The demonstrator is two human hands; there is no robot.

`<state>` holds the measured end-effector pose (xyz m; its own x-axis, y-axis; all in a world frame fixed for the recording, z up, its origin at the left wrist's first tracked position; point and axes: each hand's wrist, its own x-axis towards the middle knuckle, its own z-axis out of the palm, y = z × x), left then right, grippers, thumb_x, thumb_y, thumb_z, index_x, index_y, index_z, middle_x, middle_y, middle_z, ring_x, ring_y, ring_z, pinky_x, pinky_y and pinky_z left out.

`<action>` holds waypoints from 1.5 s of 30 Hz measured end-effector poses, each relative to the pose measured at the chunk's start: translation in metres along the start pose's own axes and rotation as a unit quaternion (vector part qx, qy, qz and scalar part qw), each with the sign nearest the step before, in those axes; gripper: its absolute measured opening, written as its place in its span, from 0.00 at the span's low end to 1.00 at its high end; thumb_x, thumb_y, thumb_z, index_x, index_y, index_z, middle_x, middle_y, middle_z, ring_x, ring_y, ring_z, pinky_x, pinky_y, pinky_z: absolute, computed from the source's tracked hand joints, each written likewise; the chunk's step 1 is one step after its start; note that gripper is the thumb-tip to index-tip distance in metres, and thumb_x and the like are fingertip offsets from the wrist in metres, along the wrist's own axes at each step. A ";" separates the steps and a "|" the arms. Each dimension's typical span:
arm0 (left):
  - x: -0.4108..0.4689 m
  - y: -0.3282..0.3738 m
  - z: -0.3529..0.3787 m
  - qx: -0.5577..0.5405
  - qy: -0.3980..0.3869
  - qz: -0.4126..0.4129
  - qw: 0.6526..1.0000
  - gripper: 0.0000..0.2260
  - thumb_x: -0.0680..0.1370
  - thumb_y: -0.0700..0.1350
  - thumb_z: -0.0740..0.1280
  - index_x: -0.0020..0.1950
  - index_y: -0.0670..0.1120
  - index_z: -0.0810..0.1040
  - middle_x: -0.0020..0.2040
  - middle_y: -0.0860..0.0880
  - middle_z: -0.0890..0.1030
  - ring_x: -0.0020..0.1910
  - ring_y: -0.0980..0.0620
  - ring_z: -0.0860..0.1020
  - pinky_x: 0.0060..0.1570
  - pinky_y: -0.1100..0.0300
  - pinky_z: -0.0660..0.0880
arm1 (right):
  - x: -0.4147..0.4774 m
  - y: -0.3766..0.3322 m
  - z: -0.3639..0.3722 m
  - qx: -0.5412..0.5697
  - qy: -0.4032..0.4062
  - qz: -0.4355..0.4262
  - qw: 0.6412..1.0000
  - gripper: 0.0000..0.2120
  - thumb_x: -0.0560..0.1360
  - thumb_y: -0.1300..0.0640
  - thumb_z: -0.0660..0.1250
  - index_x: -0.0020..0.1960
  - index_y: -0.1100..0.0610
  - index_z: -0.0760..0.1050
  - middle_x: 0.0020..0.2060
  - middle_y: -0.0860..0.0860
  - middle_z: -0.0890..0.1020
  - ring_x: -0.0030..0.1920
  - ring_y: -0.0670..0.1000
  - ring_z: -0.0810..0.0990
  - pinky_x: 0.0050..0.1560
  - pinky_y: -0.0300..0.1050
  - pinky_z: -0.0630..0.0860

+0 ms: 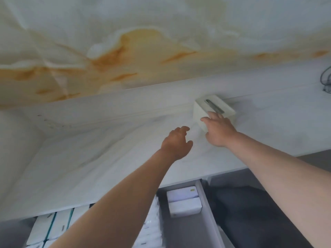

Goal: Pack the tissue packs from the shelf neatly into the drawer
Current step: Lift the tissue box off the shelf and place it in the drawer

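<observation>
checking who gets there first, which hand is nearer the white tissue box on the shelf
Right. The right hand lays its fingers on the near side of the white tissue box. The left hand is short of it, off to its left, fingers loosely curled and holding nothing.

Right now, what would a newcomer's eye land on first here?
Both hands reach over the pale marble shelf: the right hand touches a white tissue box at the back, and the left hand hovers empty just left of it. Below the shelf edge, the open drawer already holds white tissue packs.
</observation>
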<state>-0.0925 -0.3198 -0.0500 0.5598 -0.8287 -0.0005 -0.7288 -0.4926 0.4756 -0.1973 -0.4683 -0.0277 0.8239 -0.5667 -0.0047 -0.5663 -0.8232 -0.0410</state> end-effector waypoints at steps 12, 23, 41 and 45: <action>0.050 0.005 0.012 0.023 -0.020 0.025 0.999 0.28 0.80 0.52 0.62 0.78 0.52 0.56 0.74 0.50 0.64 0.71 0.48 0.66 0.64 0.50 0.70 | 0.036 0.016 0.006 -0.032 -0.073 0.022 0.997 0.37 0.71 0.58 0.65 0.77 0.53 0.54 0.73 0.58 0.60 0.75 0.60 0.58 0.72 0.59 0.58; 0.005 -0.044 0.001 -0.101 0.017 -0.006 0.995 0.24 0.81 0.56 0.58 0.77 0.57 0.60 0.79 0.53 0.55 0.70 0.52 0.69 0.66 0.59 0.64 | -0.004 -0.054 0.016 0.291 0.060 -0.164 0.941 0.19 0.70 0.70 0.65 0.55 0.53 0.82 0.54 0.49 0.80 0.58 0.49 0.74 0.64 0.45 0.70; -0.049 -0.088 -0.043 -0.266 0.044 -0.182 0.946 0.39 0.72 0.58 0.72 0.77 0.53 0.55 0.72 0.47 0.62 0.61 0.45 0.75 0.55 0.53 0.74 | -0.027 -0.103 0.016 0.429 -0.120 0.083 0.891 0.41 0.69 0.47 0.72 0.74 0.46 0.53 0.60 0.51 0.73 0.54 0.54 0.79 0.44 0.47 0.78; -0.047 -0.089 -0.047 -0.313 0.001 -0.186 0.931 0.48 0.69 0.60 0.73 0.79 0.58 0.45 0.72 0.46 0.69 0.64 0.43 0.74 0.63 0.48 0.73 | -0.034 -0.114 0.005 0.446 -0.175 0.088 0.874 0.50 0.68 0.53 0.74 0.78 0.40 0.43 0.56 0.49 0.78 0.52 0.52 0.79 0.42 0.48 0.82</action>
<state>-0.0351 -0.2249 -0.0506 0.7293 -0.6302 -0.2666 -0.1121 -0.4944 0.8620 -0.1605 -0.3551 -0.0282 0.7695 -0.5076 -0.3876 -0.5730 -0.2807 -0.7700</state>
